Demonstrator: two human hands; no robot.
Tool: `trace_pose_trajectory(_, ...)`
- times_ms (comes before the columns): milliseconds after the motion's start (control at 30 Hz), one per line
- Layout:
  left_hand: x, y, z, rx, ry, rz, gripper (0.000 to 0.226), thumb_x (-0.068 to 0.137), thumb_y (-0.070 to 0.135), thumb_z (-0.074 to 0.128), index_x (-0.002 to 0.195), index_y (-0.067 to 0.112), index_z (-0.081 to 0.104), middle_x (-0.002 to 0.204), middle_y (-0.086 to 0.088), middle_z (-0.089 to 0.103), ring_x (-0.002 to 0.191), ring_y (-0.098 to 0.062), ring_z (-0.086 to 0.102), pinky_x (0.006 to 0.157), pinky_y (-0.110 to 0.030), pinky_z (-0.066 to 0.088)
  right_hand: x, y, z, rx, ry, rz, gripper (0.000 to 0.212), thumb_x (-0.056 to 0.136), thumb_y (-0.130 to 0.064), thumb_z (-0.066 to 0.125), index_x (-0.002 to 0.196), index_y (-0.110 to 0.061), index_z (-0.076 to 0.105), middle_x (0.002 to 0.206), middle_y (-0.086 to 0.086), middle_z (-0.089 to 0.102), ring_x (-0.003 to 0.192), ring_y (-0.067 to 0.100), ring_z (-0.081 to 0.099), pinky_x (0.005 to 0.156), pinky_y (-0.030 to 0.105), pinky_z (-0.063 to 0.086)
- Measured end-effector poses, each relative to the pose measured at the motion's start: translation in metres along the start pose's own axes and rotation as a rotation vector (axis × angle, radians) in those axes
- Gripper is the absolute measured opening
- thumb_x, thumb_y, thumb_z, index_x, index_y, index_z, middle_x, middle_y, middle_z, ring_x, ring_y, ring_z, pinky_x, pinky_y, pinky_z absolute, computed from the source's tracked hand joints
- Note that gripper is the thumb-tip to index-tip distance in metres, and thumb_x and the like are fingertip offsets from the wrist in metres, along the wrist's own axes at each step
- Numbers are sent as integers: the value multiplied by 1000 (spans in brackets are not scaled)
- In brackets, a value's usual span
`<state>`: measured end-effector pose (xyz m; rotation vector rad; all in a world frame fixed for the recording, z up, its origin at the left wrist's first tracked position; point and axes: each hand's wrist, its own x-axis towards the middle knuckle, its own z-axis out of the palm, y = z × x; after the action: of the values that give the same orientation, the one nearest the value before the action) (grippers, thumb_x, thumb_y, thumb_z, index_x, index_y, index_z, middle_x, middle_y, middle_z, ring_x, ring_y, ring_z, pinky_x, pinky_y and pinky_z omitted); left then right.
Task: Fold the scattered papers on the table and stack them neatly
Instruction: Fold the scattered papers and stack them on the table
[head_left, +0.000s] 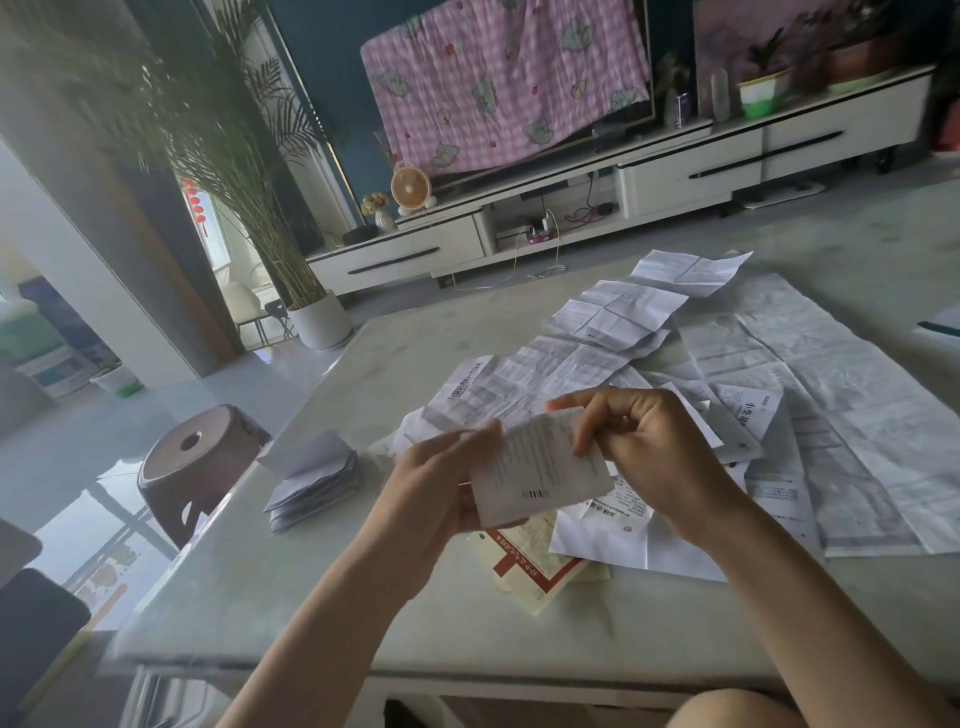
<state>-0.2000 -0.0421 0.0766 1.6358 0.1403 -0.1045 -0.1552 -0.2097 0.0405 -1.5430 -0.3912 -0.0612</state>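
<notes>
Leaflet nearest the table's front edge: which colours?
The leaflet is cream with a red band; head view.

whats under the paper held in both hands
Below the held paper, a cream leaflet with red print and a white sheet lie on the table; the paper hides their far parts.

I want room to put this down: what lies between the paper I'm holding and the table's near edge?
The head view shows a yellow-and-red leaflet just nearer than the held paper, then bare table up to the edge.
</notes>
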Motion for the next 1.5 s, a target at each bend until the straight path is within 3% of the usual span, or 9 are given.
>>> trace_pose_trajectory(133, 2, -7, 0, 181, 138, 125, 18, 91, 6, 54, 82, 12, 70, 69, -3, 66, 63, -16, 62, 61, -30, 53, 0, -5, 1, 94, -19, 101, 33, 92, 0, 39, 79, -15, 66, 78, 0, 68, 70, 10, 64, 58, 22, 51)
trace_pose_trajectory(267, 4, -10, 1, 299, 218, 216, 27, 90, 5, 55, 76, 22, 70, 67, 2, 66, 70, -20, 58, 70, -39, 49, -3, -5, 3, -27, -165, 216, 22, 92, -36, 51, 106, -20, 58, 88, 3, 64, 83, 14, 63, 64, 27, 49)
trace_pose_trajectory(500, 6, -15, -2, 180, 193, 172, 19, 91, 8, 55, 80, 16, 69, 75, -7, 64, 71, -22, 61, 64, -37, 54, -5, 1, 12, 78, -101, 190, 13, 81, -5, 68, 92, -1, 61, 85, 11, 67, 52, 4, 63, 45, 18, 48)
trace_pose_trajectory(700, 4, -28, -20, -5, 139, 91, 18, 92, 12, 52, 84, 9, 67, 68, -3, 64, 64, -22, 66, 51, -32, 55, -6, 4, 21, 143, -125, 243, 7, 85, -5, 62, 89, -1, 65, 79, 7, 67, 63, 14, 68, 52, 26, 56)
trace_pose_trajectory(900, -2, -48, -61, 190, 178, 124, 26, 92, -3, 48, 81, 11, 67, 67, 2, 70, 61, -16, 66, 52, -26, 53, -10, 11, 33, -15, -134, 280, 15, 89, -2, 55, 93, -4, 69, 92, 11, 68, 77, 18, 68, 62, 28, 58)
trace_pose_trajectory(1000, 2, -64, -118, 575, 517, 407, 29, 89, -4, 53, 84, 20, 68, 80, 14, 70, 75, -18, 65, 66, -31, 50, -2, 12, 47, -10, -51, 313, 10, 87, -1, 58, 90, -4, 67, 81, 6, 65, 64, 9, 66, 59, 31, 59)
trace_pose_trajectory(1067, 6, -63, -157, 842, 708, 536, 22, 91, 4, 54, 105, 14, 67, 105, 1, 69, 96, -27, 62, 82, -28, 42, 6, 14, 59, -57, -23, 333, 6, 86, -5, 61, 90, -7, 65, 81, 6, 67, 69, 13, 67, 68, 39, 59)
trace_pose_trajectory(1200, 34, -56, -209, 1043, 689, 486, 50, 91, 33, 36, 132, 10, 52, 138, -10, 50, 134, -30, 36, 109, -37, 23, 34, 5, 92, -23, 24, 394, 6, 86, -4, 62, 92, -7, 60, 88, 11, 65, 75, 20, 64, 58, 28, 58)
trace_pose_trajectory(1500, 54, -111, -238, 1059, 553, 431, 54, 87, 48, 29, 86, 16, 73, 90, -2, 71, 91, -29, 61, 78, -25, 28, 107, 7, 201, 217, -7, 550, 15, 88, 3, 57, 80, -9, 53, 66, 6, 51, 43, 8, 48, 34, 12, 39)
